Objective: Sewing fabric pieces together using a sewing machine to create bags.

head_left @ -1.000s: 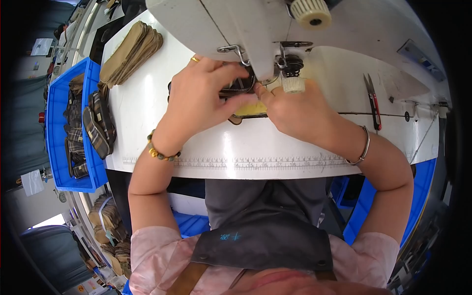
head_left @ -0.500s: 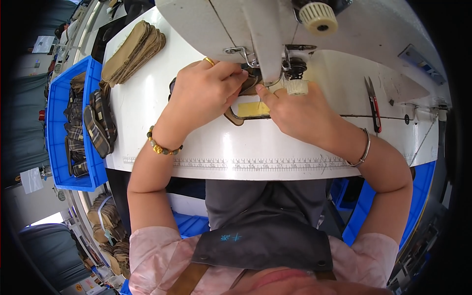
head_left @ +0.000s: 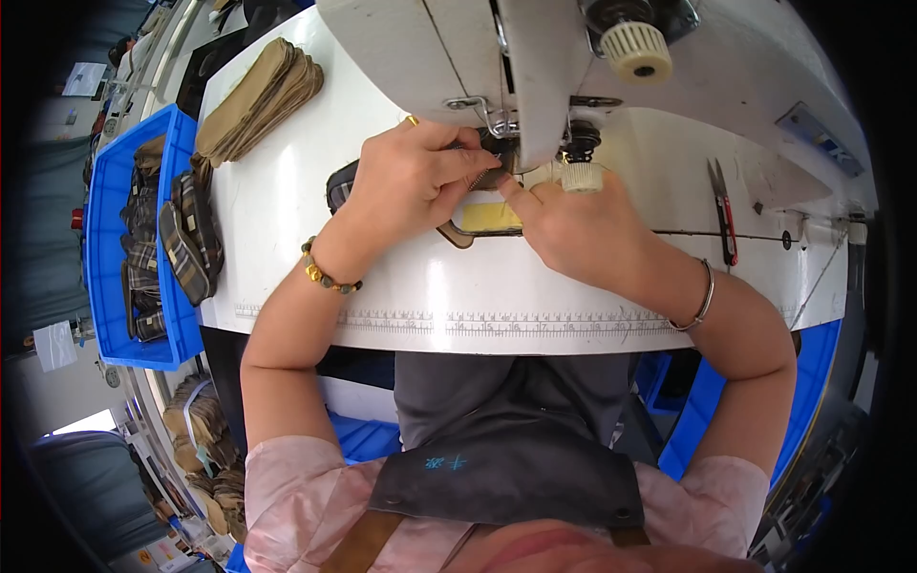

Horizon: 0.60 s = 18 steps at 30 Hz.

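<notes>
Under the head of a white sewing machine (head_left: 543,67), both my hands work on a dark fabric piece with a brown edge (head_left: 457,236). One dark rounded end of the fabric (head_left: 341,186) sticks out to the left of my wrist. My left hand (head_left: 415,181) is closed, its thumb and fingers pinching the fabric close to the needle area. From the other side, my right hand (head_left: 578,224) lays its index fingertip on the same piece, the other fingers curled and partly hidden. A yellow patch (head_left: 490,217) lies on the machine bed between the hands. The needle itself is hidden.
A stack of tan sole-shaped pieces (head_left: 263,100) lies at the back left. Plaid fabric pieces (head_left: 188,239) hang over a blue bin (head_left: 100,277) holding more. Red-handled thread snips (head_left: 728,224) rest at right. A ruler strip (head_left: 564,323) runs along the table's front edge.
My left hand has shifted slightly right towards the needle area, and more of the dark fabric end shows beside its wrist. The right index finger stays on the piece. The view has shifted slightly.
</notes>
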### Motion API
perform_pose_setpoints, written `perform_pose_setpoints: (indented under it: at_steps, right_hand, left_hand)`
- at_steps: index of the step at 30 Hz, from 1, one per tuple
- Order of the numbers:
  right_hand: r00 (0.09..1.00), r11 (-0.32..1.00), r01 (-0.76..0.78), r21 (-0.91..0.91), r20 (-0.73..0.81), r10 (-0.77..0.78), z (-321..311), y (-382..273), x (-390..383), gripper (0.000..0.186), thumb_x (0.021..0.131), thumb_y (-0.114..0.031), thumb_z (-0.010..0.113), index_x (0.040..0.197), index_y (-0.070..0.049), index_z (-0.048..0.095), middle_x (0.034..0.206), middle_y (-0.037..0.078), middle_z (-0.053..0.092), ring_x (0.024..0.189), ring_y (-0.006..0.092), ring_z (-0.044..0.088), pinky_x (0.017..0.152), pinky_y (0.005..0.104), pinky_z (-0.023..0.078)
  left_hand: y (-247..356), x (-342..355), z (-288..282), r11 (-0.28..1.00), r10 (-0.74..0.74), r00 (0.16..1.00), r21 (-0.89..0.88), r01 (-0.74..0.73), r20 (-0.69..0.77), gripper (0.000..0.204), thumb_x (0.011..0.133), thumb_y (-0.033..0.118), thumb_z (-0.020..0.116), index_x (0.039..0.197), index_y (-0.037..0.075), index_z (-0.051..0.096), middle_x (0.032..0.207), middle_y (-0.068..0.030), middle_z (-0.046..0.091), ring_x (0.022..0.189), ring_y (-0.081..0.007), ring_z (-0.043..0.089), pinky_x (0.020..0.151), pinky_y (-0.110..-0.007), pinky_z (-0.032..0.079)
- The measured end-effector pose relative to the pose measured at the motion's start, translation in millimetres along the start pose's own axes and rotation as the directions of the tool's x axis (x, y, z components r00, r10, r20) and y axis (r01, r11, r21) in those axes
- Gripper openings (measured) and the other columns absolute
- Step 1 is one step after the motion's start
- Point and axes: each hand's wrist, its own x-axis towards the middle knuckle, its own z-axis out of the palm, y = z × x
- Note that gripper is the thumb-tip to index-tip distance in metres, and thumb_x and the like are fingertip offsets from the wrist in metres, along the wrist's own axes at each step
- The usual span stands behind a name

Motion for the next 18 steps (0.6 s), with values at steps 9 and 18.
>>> perform_pose_setpoints:
  at_steps: [9, 18]
  right_hand:
    - [0.999, 0.998, 0.046, 0.035, -0.021, -0.045, 1, -3, -3, 0.03, 0.087, -0.011, 0.062, 0.112, 0.002, 0.07, 0.069, 0.003, 0.066, 0.062, 0.0187, 0.068, 0.05, 0.0322, 0.051]
    - [1.0, 0.999, 0.027, 0.04, -0.009, -0.027, -1, -3, -3, 0.03, 0.085, -0.01, 0.063, 0.111, 0.002, 0.07, 0.068, 0.004, 0.066, 0.06, 0.0188, 0.068, 0.05, 0.0326, 0.05]
  left_hand:
    - [13, 4, -3, 0.991, -0.118, 0.99, -0.053, 0.122, 0.079, 0.028, 0.071, 0.003, 0.076, 0.093, 0.019, 0.083, 0.092, 0.0006, 0.065, 0.079, -0.0199, 0.066, 0.064, -0.033, 0.054]
    - [17, 5, -1, 0.984, -0.171, 0.983, -0.041, 0.174, 0.062, 0.029, 0.072, 0.005, 0.076, 0.094, 0.021, 0.083, 0.09, 0.0, 0.065, 0.084, -0.0232, 0.065, 0.068, -0.035, 0.054]
